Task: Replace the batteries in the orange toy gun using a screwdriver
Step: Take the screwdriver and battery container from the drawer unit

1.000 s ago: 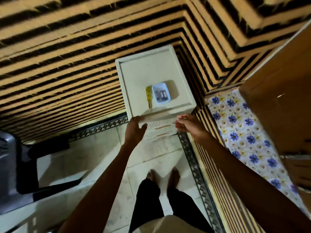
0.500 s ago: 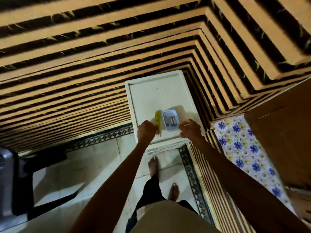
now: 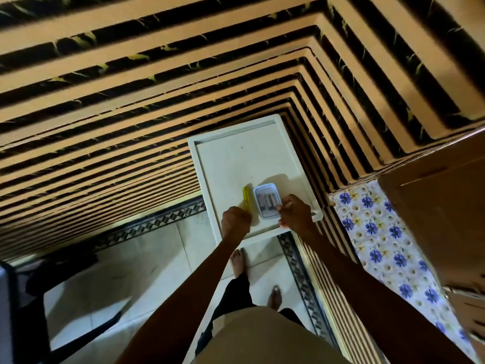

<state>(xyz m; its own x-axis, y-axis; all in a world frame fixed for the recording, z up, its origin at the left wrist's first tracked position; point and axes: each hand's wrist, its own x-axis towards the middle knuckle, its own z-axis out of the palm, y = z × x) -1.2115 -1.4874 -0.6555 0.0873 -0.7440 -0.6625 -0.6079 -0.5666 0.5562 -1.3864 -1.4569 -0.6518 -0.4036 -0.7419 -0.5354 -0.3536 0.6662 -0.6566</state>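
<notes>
You find no legible text, brand or number here; any print on the batteries [image 3: 266,202] in the small box [image 3: 264,186] is too blurred to read.

left hand [image 3: 235,222] grips screwdriver [image 3: 246,198] (yellow), battery box [image 3: 265,202]

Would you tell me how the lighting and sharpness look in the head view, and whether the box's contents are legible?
Head view: dim, warm light; the box throws a soft shadow up-right on the white top; wide-angle bending fans the striped walls; the left stripes are smeared; the batteries inside are too blurred to count.
</notes>
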